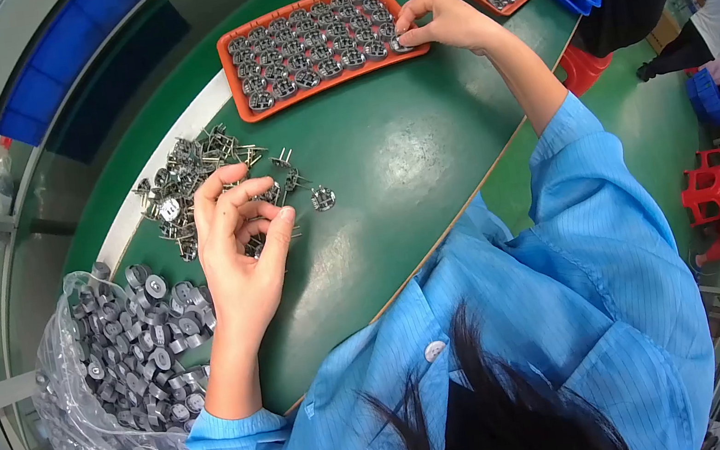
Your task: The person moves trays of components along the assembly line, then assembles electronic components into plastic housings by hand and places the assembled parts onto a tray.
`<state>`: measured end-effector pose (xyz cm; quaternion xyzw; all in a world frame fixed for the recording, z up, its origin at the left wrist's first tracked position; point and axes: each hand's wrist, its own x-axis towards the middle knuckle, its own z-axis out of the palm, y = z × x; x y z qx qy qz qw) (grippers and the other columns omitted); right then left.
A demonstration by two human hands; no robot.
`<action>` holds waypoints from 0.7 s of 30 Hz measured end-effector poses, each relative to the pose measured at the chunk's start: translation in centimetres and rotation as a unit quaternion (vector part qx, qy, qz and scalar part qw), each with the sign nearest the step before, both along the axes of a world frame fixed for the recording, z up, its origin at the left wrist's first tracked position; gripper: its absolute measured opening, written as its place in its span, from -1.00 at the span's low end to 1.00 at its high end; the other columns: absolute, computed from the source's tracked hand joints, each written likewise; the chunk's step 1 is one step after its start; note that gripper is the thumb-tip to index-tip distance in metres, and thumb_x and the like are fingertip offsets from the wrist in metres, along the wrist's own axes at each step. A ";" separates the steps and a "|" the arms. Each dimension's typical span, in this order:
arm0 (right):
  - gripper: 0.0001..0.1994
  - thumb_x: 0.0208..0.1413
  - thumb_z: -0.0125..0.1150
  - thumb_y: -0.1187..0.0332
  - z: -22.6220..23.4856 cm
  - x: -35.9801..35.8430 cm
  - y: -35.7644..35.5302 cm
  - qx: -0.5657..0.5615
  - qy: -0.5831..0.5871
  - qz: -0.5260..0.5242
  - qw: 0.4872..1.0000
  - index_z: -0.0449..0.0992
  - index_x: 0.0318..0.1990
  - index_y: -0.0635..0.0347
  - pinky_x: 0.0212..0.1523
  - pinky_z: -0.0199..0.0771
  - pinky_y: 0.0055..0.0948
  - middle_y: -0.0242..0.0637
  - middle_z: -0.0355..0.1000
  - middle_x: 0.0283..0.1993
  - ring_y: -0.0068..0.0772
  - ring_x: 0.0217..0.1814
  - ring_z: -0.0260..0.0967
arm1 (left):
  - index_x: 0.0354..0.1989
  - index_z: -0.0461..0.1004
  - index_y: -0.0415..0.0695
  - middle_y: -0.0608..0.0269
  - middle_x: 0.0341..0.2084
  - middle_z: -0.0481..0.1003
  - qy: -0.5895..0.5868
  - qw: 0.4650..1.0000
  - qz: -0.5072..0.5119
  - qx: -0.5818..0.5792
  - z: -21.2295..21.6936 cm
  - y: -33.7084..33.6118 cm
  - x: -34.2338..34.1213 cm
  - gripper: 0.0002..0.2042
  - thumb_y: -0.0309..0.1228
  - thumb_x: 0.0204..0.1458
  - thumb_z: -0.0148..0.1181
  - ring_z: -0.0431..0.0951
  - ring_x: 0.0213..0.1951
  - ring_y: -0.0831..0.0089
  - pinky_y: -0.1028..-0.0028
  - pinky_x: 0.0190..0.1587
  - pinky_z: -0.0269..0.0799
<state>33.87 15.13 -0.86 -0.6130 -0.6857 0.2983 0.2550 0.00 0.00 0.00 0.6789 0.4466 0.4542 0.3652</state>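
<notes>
Spanning the centre of the frame, a green table [388, 165] bears an orange tray [339, 85] and loose metal parts.
A clear bag [66, 409] of grey caps [140, 342] fills the lower left. The tray, at upper centre, has its long axis rising gently from left to right. Left of centre, a heap of pinned parts [185, 172] lies just beyond the left hand [241, 271], prongs pointing every way; that hand's fingers curl loosely, thumb apart from forefinger, and whether they hold anything cannot be told. The right hand [455, 22], upper right of centre, pinches a round part [400, 46] at the tray's lower right corner; it sits directly under the thumb and forefinger tips, which partly hide its facing.
</notes>
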 end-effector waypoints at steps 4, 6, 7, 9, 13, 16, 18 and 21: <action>-0.83 -0.18 0.41 0.38 -0.5 -0.2 0.5 0.043 -0.038 0.017 0.998 0.55 -0.41 0.19 -0.10 0.35 -0.44 -0.33 0.39 -0.19 -0.41 -0.16 0.36 | -0.15 0.42 -0.30 0.14 0.02 0.22 -0.005 1.000 0.006 -0.002 0.1 0.4 -0.1 -0.75 -0.66 -0.04 0.18 0.48 -0.31 0.58 0.62 -0.30 0.47; -0.81 -0.20 0.41 0.35 -1.3 -0.1 0.6 0.099 -0.046 0.018 0.994 0.56 -0.42 0.20 -0.18 0.38 -0.43 -0.31 0.39 -0.24 -0.40 -0.23 0.38 | -0.15 0.42 -0.30 0.14 0.02 0.23 -0.006 1.000 0.009 -0.001 0.2 0.5 -0.1 -0.76 -0.66 -0.05 0.18 0.47 -0.31 0.59 0.62 -0.30 0.47; -0.79 -0.20 0.41 0.35 -1.8 0.1 0.6 0.114 -0.045 0.018 0.992 0.56 -0.37 0.18 -0.18 0.38 -0.42 -0.31 0.38 -0.23 -0.40 -0.22 0.37 | -0.16 0.43 -0.30 0.14 0.00 0.24 -0.009 1.000 0.007 -0.005 0.2 0.5 -0.1 -0.76 -0.66 -0.05 0.18 0.47 -0.31 0.59 0.62 -0.30 0.47; -0.76 -0.19 0.40 0.35 -2.5 0.2 0.4 0.131 -0.042 0.016 0.990 0.56 -0.32 0.16 -0.18 0.38 -0.42 -0.31 0.38 -0.22 -0.40 -0.21 0.37 | -0.17 0.44 -0.30 0.15 -0.01 0.26 -0.010 1.000 0.004 -0.006 0.3 0.4 -0.2 -0.77 -0.66 -0.05 0.18 0.46 -0.31 0.60 0.62 -0.29 0.46; -0.71 -0.07 0.31 0.37 -3.2 0.5 -0.1 0.124 0.110 -0.038 0.986 0.51 -0.15 0.22 -0.22 0.45 -0.46 -0.30 0.41 -0.18 -0.47 -0.20 0.38 | -0.19 0.45 -0.29 0.16 -0.07 0.31 -0.001 1.000 -0.005 -0.018 0.2 0.4 -0.3 -0.80 -0.66 -0.04 0.16 0.45 -0.31 0.59 0.61 -0.25 0.45; -0.73 0.09 0.18 0.37 -3.1 1.9 1.3 0.024 0.262 -0.144 0.954 0.48 -0.11 0.36 -0.38 0.47 -0.62 -0.29 0.47 -0.29 -0.57 -0.39 0.40 | -0.20 0.46 -0.28 0.18 -0.10 0.35 -0.020 0.999 -0.005 -0.036 0.0 0.6 -0.7 -0.82 -0.64 -0.02 0.16 0.43 -0.28 0.61 0.61 -0.18 0.44; -0.73 0.09 0.19 0.35 -2.8 2.0 2.0 -0.015 0.244 -0.129 0.961 0.48 -0.12 0.36 -0.39 0.47 -0.62 -0.30 0.47 -0.31 -0.58 -0.40 0.39 | -0.20 0.46 -0.28 0.19 -0.11 0.36 -0.023 0.999 -0.009 -0.035 -0.1 0.5 -0.7 -0.82 -0.64 -0.01 0.16 0.44 -0.28 0.61 0.60 -0.18 0.44; -0.73 0.08 0.22 0.32 -2.5 2.1 2.8 -0.069 0.205 -0.105 0.971 0.49 -0.14 0.34 -0.42 0.45 -0.65 -0.32 0.46 -0.35 -0.61 -0.42 0.37 | -0.21 0.47 -0.29 0.21 -0.14 0.38 -0.026 0.999 -0.018 -0.044 -0.2 0.6 -0.7 -0.83 -0.64 -0.01 0.16 0.44 -0.27 0.60 0.61 -0.18 0.43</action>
